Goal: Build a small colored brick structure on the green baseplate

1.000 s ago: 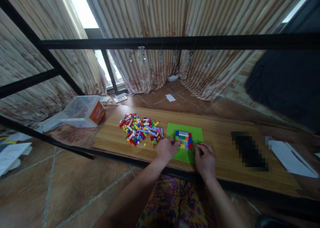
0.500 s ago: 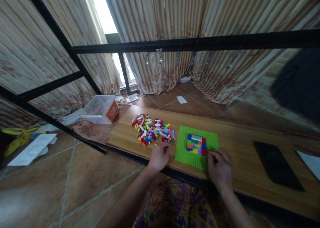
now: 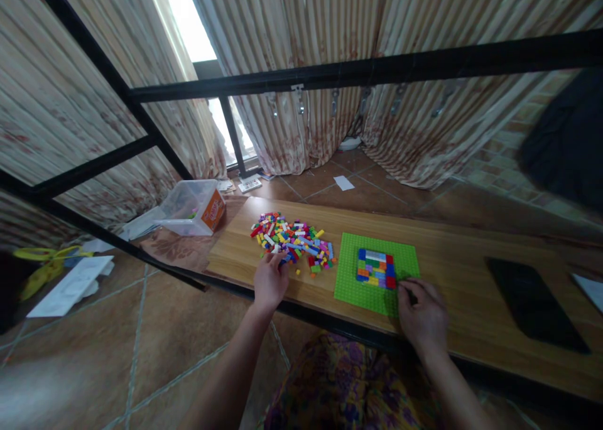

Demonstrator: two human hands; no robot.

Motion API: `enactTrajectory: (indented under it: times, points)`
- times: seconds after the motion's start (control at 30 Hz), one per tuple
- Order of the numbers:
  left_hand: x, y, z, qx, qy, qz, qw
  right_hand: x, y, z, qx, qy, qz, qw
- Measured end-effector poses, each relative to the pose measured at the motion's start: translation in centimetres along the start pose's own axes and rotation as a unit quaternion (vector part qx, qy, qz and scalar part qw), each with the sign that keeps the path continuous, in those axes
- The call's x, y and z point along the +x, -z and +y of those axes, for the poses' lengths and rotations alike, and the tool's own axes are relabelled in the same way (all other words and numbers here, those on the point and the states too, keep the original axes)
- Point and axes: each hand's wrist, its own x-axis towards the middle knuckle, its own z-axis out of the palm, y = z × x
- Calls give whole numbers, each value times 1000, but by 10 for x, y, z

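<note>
Bricks lie loose in a pile just beyond the left hand, whose fingertips reach its near edge; that hand is plainly the nearer one. The pile's long axis runs along the table, slanting a little toward the wearer at its right end. The left fingers are bent down and drawn together among the bricks, but whether a brick is pinched between them cannot be told. Right of the pile, just beside it, lies the green plate, roughly square, with a flat, many-coloured build near its middle. The right hand rests at the plate's near right corner, its fingers curled and their tips close to the build's right side; what they hold, if anything, is hidden. The plate therefore sits between the pile and the right hand. A small yellow brick lies apart from the pile, to the right of the left hand. Farther left, past the table's end, is a clear box with an orange label. Well to the right, a black slab lies aslant, with white paper beyond it. A black rail crosses the view above the table, away from both hands.
</note>
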Motion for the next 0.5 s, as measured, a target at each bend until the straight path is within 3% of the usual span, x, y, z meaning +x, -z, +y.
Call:
enactTrajectory:
  times: [0.23,0.5]
  points:
    - [9,-12,-2,84,-58,1,995,0,1,0,0,10,3,1000]
    - [14,-14,3,74,-94,-6,993,0,1,1,-1,21,7,1000]
